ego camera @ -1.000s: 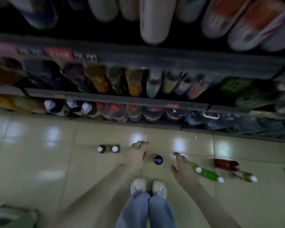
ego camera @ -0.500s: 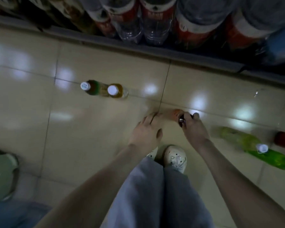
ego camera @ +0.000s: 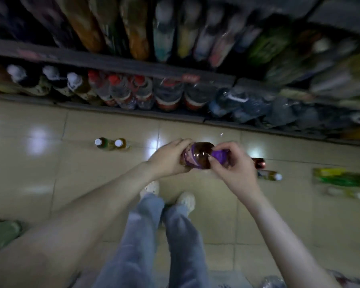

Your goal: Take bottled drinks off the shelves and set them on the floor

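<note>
Left hand (ego camera: 168,160) is wrapped round the fat body of the purple bottle (ego camera: 197,157). My right hand (ego camera: 234,166) pinches the purple cap (ego camera: 220,155) with finger and thumb. So both hands are closed on the same drink.

I see the purple bottle lying sideways between the hands, cap end to my right. It looks to be up in the air, over the floor (ego camera: 195,129) and just ahead of the white shoes (ego camera: 152,187). I think two hands are used so it does not slip. One holds the weight and the other steers the top, so it can be tipped to stand on its bottom.

Two small bottles (ego camera: 112,143) stand up on the floor to the left, touching each other, near the foot of the shelves (ego camera: 133,111). Standing close like that keeps them tidy and out from under my feet. On the right, a white-capped bottle (ego camera: 268,175) lies on its side, just past my right hand. Farther right some green bottles (ego camera: 341,177) lie too, but they are blurry.

The shelves hold many more drinks, so I think this job is only just begun.
</note>
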The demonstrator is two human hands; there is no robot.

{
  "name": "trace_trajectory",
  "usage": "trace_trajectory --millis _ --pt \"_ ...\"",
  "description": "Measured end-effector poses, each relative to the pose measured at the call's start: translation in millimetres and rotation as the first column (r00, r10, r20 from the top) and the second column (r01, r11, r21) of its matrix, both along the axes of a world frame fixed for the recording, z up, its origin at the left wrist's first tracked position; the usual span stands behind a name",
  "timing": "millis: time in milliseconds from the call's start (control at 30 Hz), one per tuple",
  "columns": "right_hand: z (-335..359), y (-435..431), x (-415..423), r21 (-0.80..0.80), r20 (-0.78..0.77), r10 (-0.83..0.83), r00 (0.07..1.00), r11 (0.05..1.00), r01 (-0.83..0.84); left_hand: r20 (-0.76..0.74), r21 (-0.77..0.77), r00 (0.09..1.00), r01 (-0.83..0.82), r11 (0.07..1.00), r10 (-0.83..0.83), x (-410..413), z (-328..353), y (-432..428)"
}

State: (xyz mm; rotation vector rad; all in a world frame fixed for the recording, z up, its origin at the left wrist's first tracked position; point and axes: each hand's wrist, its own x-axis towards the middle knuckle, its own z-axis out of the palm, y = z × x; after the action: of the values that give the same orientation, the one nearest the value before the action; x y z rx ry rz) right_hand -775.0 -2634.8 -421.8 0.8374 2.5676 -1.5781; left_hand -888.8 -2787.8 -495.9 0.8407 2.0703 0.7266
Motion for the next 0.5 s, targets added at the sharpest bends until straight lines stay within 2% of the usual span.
trace_trajectory --millis 100,200,300,500 --pt "70.7 22.3 20.5 -0.15 -0.072 -0.222 0.972 0.966 0.21 -0.028 0.01 0.999 0.026 1.0 -0.026 8.3 92.3 33.6" --pt "117.2 42.6 41.1 -0.284 0.003 -0.202 0.979 0.939 0.194 -0.081 0.057 0.996 0.05 0.997 -0.045 25.1 164.5 70.6" --pt "155.3 64.3 63.2 -0.442 -0.02 -0.231 0.973 0.875 0.199 -0.072 0.127 0.992 0.11 0.986 -0.101 47.9 231.7 111.0" --pt "242.1 135.3 127.3 -0.44 -0.184 -0.354 0.917 0.864 0.245 0.11 0.284 0.978 0.141 0.948 -0.178 100.0 316.2 181.8"
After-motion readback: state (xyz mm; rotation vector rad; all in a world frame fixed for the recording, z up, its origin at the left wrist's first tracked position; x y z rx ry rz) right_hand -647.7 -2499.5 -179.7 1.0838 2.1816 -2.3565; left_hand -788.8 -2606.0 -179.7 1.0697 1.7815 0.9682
